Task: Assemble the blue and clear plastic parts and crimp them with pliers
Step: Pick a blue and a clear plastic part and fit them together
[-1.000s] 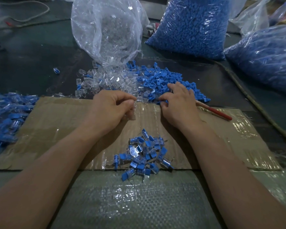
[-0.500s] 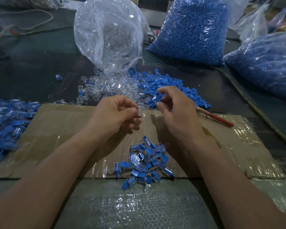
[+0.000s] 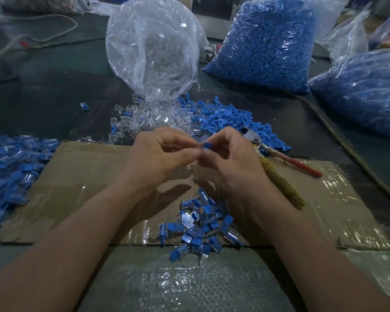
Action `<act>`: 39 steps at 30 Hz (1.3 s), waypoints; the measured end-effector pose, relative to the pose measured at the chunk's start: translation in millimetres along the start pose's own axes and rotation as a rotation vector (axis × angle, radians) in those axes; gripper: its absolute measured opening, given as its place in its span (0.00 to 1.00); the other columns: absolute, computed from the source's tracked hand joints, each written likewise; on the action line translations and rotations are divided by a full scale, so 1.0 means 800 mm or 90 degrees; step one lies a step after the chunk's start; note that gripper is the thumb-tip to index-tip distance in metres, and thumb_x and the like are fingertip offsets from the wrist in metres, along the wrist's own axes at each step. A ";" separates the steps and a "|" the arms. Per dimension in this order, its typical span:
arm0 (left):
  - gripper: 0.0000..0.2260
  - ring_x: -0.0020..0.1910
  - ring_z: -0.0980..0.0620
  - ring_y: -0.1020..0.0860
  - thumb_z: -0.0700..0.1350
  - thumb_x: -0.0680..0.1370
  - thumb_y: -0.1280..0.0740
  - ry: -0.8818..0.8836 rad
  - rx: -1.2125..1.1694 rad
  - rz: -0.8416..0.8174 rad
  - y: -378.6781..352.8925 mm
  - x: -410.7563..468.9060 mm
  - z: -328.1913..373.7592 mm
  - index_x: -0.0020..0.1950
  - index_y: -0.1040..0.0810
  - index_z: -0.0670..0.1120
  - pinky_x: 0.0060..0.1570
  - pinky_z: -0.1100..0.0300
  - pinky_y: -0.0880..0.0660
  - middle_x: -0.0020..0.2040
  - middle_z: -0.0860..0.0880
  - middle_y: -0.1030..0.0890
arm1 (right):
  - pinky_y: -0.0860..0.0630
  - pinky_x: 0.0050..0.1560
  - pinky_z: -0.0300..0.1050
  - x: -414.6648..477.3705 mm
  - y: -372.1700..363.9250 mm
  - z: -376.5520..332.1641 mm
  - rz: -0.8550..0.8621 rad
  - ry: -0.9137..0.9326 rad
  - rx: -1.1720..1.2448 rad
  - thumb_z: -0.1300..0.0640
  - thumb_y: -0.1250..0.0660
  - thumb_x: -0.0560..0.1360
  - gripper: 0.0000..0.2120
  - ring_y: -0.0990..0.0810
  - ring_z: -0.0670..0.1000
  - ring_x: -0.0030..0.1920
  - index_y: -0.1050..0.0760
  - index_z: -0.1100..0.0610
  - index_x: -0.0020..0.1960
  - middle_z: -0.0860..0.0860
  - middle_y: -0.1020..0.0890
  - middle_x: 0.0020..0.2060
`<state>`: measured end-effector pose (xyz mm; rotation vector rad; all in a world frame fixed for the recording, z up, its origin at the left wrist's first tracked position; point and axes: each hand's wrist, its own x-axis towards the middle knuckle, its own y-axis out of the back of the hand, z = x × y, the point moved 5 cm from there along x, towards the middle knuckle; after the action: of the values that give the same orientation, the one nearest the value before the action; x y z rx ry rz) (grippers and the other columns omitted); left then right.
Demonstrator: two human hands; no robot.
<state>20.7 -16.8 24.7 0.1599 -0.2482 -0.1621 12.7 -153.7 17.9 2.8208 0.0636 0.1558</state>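
Right hand (image 3: pixel 230 158) pinches a blue part (image 3: pixel 207 145) against the left hand (image 3: pixel 164 154), pliers (image 3: pixel 279 154) just beside, assembled pile (image 3: pixel 200 226) beneath.

Taped cardboard sheet (image 3: pixel 81 176), woven plastic sacking (image 3: pixel 189 287) below it, pale cord (image 3: pixel 54 21) far left

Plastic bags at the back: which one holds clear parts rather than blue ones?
The leftmost bag, lying open toward the person, with clear pieces spilling from its mouth. The two bags to its right are packed with blue parts.
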 end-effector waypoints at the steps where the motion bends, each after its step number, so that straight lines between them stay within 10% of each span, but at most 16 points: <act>1: 0.05 0.37 0.57 0.19 0.45 0.63 0.29 0.014 -0.020 0.003 0.000 0.000 -0.001 0.38 0.19 0.50 0.40 0.66 0.21 0.40 0.50 0.17 | 0.20 0.45 0.49 0.000 0.002 -0.001 0.013 0.014 -0.018 0.60 0.31 0.72 0.08 0.19 0.49 0.42 0.30 0.51 0.42 0.51 0.20 0.40; 12: 0.10 0.27 0.51 0.21 0.36 0.64 0.31 0.287 -0.269 -0.034 -0.007 -0.006 -0.022 0.44 0.23 0.37 0.27 0.61 0.23 0.31 0.41 0.19 | 0.21 0.49 0.45 -0.005 -0.003 -0.010 -0.010 0.088 -0.106 0.62 0.31 0.72 0.11 0.21 0.44 0.47 0.31 0.49 0.41 0.46 0.21 0.45; 16: 0.05 0.28 0.52 0.23 0.33 0.69 0.32 0.261 -0.192 0.018 0.002 -0.002 -0.021 0.38 0.20 0.42 0.29 0.60 0.23 0.30 0.45 0.20 | 0.26 0.39 0.33 -0.005 0.003 -0.014 0.045 0.129 -0.171 0.59 0.30 0.71 0.10 0.26 0.42 0.38 0.28 0.48 0.37 0.46 0.24 0.38; 26: 0.01 0.29 0.52 0.19 0.34 0.73 0.34 0.190 -0.165 0.004 -0.002 0.002 -0.019 0.41 0.24 0.39 0.29 0.64 0.22 0.30 0.45 0.18 | 0.19 0.38 0.47 -0.008 0.005 -0.013 0.090 0.117 -0.066 0.64 0.32 0.72 0.11 0.19 0.48 0.34 0.25 0.49 0.37 0.48 0.20 0.32; 39: 0.05 0.29 0.55 0.20 0.32 0.70 0.31 0.093 -0.077 -0.010 -0.002 -0.001 -0.007 0.39 0.23 0.42 0.29 0.65 0.22 0.29 0.49 0.19 | 0.23 0.35 0.49 -0.008 -0.001 -0.013 0.032 0.125 -0.292 0.55 0.31 0.72 0.07 0.24 0.46 0.31 0.27 0.52 0.36 0.46 0.24 0.30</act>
<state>20.9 -17.5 19.1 0.0539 -0.0918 -0.1797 5.1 -150.3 27.4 2.3432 0.0004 0.4042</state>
